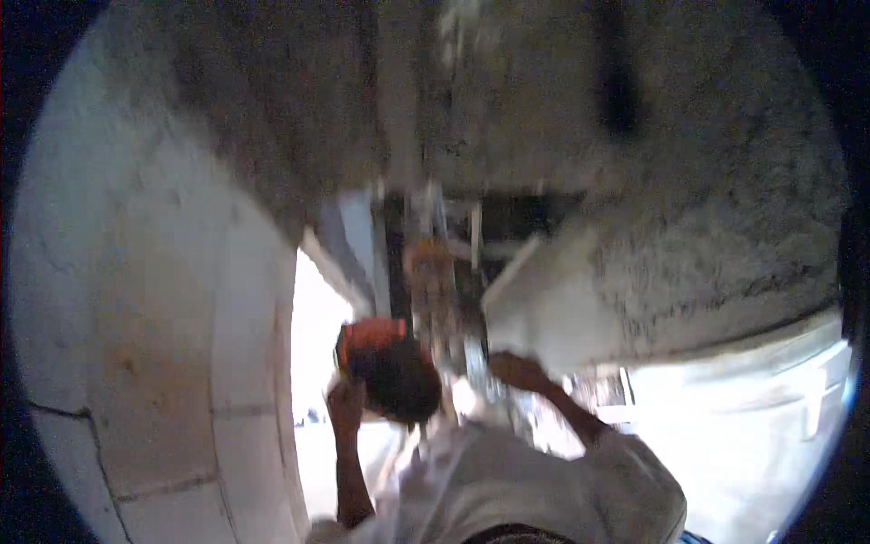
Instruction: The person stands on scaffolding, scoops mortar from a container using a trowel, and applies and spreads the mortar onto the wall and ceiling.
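Observation:
My left hand (pixel 346 399) is raised and closed at the near left edge of a dark, rounded thing with an orange-red upper part (pixel 391 367); blur hides its exact kind. My right hand (pixel 518 371) is lifted to the right of it, fingers apparently curled. Just beside its fingertips shows a pale, narrow thing (pixel 476 359), too smeared to name; whether the hand grips it is hard to make out.
A rough grey concrete surface (pixel 725 218) spreads overhead and to the right. At left stands a pale block wall (pixel 154 390) with a crack. Dark gaps and upright bars (pixel 476 236) lie ahead, around an orange-brown blurred shape (pixel 430 263). Bright daylight fills openings on both sides.

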{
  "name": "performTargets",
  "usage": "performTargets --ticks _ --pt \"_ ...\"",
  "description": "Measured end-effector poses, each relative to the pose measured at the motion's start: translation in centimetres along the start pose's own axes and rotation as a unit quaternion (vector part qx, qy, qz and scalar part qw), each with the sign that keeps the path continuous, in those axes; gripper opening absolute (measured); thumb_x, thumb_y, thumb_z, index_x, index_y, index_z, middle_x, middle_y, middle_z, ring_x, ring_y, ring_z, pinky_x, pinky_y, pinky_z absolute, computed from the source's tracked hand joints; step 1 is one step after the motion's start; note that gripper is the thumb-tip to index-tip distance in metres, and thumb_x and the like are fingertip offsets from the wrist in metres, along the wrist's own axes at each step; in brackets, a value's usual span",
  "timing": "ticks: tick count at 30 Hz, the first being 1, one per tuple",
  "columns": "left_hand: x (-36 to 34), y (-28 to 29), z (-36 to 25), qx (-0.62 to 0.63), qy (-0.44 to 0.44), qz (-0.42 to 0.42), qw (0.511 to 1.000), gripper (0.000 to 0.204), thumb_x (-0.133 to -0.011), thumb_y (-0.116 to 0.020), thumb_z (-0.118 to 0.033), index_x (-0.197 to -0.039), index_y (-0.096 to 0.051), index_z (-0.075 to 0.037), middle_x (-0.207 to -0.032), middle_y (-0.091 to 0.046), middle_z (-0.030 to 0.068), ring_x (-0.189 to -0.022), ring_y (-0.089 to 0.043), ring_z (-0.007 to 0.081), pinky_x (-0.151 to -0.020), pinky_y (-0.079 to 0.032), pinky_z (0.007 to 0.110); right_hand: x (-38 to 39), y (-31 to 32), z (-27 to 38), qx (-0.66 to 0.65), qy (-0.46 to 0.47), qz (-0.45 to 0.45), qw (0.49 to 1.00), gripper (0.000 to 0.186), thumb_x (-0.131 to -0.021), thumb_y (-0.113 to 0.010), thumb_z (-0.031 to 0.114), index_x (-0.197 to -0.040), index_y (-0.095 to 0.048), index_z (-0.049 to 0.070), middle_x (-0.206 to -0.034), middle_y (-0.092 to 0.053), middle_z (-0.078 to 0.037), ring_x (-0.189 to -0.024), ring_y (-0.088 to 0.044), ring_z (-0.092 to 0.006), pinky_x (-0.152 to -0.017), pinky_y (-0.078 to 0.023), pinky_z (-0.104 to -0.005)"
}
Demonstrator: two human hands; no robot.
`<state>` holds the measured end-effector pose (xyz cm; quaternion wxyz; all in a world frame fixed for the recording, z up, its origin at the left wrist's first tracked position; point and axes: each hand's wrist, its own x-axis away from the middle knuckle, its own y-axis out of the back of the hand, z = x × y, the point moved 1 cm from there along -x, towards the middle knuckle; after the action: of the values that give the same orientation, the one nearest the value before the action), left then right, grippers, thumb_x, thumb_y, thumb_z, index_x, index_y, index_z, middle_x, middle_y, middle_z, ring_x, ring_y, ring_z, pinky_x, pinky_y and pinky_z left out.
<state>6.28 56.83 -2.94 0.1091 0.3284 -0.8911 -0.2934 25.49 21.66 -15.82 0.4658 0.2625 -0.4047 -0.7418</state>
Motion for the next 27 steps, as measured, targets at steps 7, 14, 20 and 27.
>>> performTargets --ticks 7,14,20,27 --pt "-1.0 2.4 -5.2 0.203 0.047 0.065 0.976 0.012 -0.086 -0.055 -0.010 -0.090 -0.056 0.001 -0.064 -0.055 -0.0002 -0.051 -0.054 0.0086 -0.047 -0.047 0.025 -8.8 3.4 9.5 0.151 -0.116 0.132 0.973 0.022 -0.090 -0.047 0.024 -0.102 -0.051 0.007 -0.083 -0.056 -0.013 -0.073 -0.062 -0.0274 -0.057 -0.052 -0.0420" --pt "0.0 1.3 -7.5 0.151 0.013 0.111 0.982 0.015 -0.085 -0.052 -0.009 -0.095 -0.059 0.000 -0.059 -0.052 -0.0010 -0.053 -0.044 0.0049 -0.048 -0.037 0.024 -10.7 -5.3 6.6 -0.276 0.054 0.063 0.958 0.020 -0.090 -0.052 0.027 -0.097 -0.055 0.008 -0.075 -0.053 -0.004 -0.058 -0.054 -0.0169 -0.050 -0.048 -0.0319" --pt "0.2 2.0 -6.9 0.189 0.136 0.140 0.962 0.011 -0.084 -0.053 -0.006 -0.088 -0.059 0.001 -0.058 -0.050 -0.0011 -0.053 -0.044 0.0054 -0.048 -0.037 0.025 -8.7 3.7 12.7 -0.594 -0.285 0.247 0.711 0.037 -0.091 -0.052 0.042 -0.110 -0.052 0.010 -0.062 -0.045 0.003 -0.047 -0.041 -0.0071 -0.040 -0.035 -0.0244" --pt "-0.4 1.9 -7.3 0.198 0.151 0.128 0.960 0.008 -0.082 -0.055 -0.009 -0.081 -0.056 -0.001 -0.056 -0.052 0.0024 -0.048 -0.058 0.0119 -0.044 -0.045 0.026 -6.0 0.7 12.2 -0.594 -0.390 0.279 0.646 0.036 -0.092 -0.048 0.045 -0.111 -0.053 0.015 -0.071 -0.049 0.003 -0.055 -0.045 -0.0072 -0.046 -0.042 -0.0244"
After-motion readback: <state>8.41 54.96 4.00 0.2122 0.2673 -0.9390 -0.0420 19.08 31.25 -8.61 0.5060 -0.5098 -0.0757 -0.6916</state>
